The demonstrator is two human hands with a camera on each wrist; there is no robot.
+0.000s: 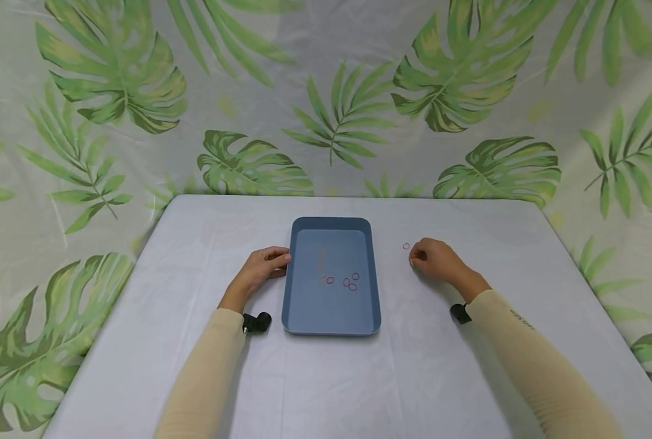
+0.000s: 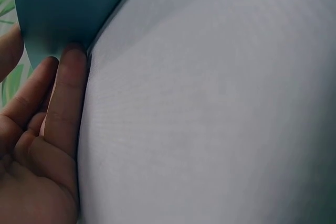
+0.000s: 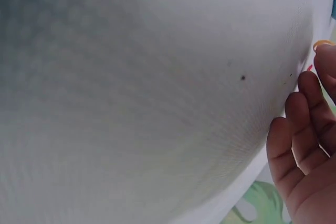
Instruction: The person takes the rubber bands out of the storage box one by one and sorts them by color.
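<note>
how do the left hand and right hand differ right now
The left hand rests against the blue tray's left rim; the right hand lies on the bare tablecloth, apart from the tray. A small rubber band lies by the right hand, none by the left. Both rest knuckles-up.

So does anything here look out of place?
One small band lies on the table by the right hand, while the other bands sit inside the tray. Nothing is spilled or damaged.

Our tabletop (image 1: 139,341) wears a pale cloth. On it a blue tray (image 1: 304,317) touches our left hand (image 1: 260,268); a small band (image 1: 406,246) lies just beside our right hand (image 1: 435,259).
</note>
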